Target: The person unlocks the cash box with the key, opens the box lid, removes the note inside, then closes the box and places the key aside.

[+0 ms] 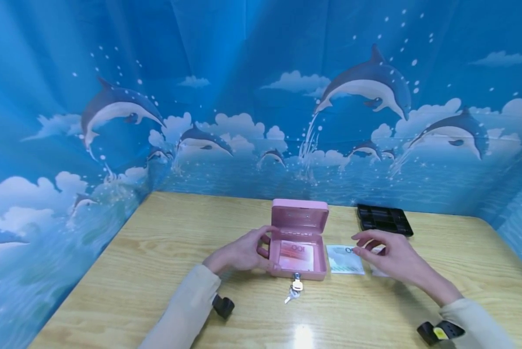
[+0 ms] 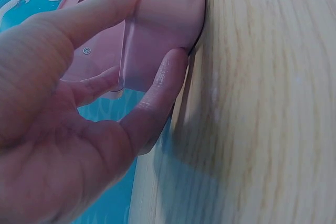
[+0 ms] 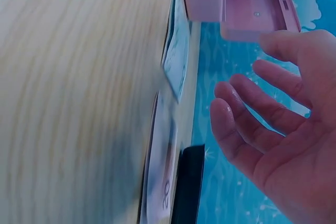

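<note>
A pink cash box (image 1: 275, 253) stands on the table with its lid (image 1: 300, 216) raised. Inside lies a reddish banknote (image 1: 297, 256) marked 100. My left hand (image 1: 247, 249) holds the box at its left side, thumb toward the front corner and fingers toward the hinge; the left wrist view shows fingertips against the pink wall (image 2: 165, 24). A padlock (image 1: 297, 282) with keys (image 1: 292, 294) hangs at the front. To the right, my right hand (image 1: 389, 254) hovers with loosely bent fingers and nothing in them, over a greenish banknote (image 1: 345, 261) and another note (image 3: 161, 177) partly hidden beneath it.
A black compartment tray (image 1: 384, 220) lies at the back right of the wooden table (image 1: 165, 242). Behind the table hangs a blue curtain (image 1: 243, 97) printed with dolphins. Both wrists wear dark straps with small cameras (image 1: 223, 306).
</note>
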`<action>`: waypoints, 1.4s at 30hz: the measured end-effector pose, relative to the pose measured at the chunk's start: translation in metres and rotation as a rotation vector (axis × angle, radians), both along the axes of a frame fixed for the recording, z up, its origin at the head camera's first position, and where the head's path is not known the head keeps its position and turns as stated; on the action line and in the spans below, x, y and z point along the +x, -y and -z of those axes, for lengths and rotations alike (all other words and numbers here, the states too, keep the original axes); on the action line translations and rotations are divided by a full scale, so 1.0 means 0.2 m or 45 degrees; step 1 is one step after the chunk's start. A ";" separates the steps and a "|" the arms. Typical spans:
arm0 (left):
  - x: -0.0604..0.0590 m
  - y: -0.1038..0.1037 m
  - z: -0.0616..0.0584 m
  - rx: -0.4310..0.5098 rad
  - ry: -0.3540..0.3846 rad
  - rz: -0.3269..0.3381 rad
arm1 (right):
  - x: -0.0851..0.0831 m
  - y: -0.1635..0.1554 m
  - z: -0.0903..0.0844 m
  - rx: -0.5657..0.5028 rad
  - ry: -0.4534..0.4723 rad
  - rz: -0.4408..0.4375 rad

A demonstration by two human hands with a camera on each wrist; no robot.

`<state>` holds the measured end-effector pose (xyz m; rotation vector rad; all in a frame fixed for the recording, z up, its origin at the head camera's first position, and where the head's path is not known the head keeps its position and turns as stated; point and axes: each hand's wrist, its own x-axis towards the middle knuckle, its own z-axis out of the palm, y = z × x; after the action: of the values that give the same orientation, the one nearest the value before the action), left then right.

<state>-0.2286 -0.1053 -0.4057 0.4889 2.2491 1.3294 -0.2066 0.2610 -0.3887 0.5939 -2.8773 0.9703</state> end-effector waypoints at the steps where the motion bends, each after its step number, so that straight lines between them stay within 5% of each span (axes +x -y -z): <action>1: 0.00 0.00 0.00 -0.003 -0.002 0.000 | 0.00 0.01 0.00 -0.004 0.010 -0.001; 22: 0.00 0.00 0.00 0.012 0.007 0.009 | 0.01 0.19 0.02 -0.121 0.024 -0.092; 42: 0.00 0.00 0.00 0.008 0.021 -0.006 | -0.02 0.32 0.05 -0.125 0.038 -0.308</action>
<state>-0.2286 -0.1052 -0.4050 0.4731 2.2344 1.3385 -0.2100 0.1980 -0.3997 0.9433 -2.8095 1.1512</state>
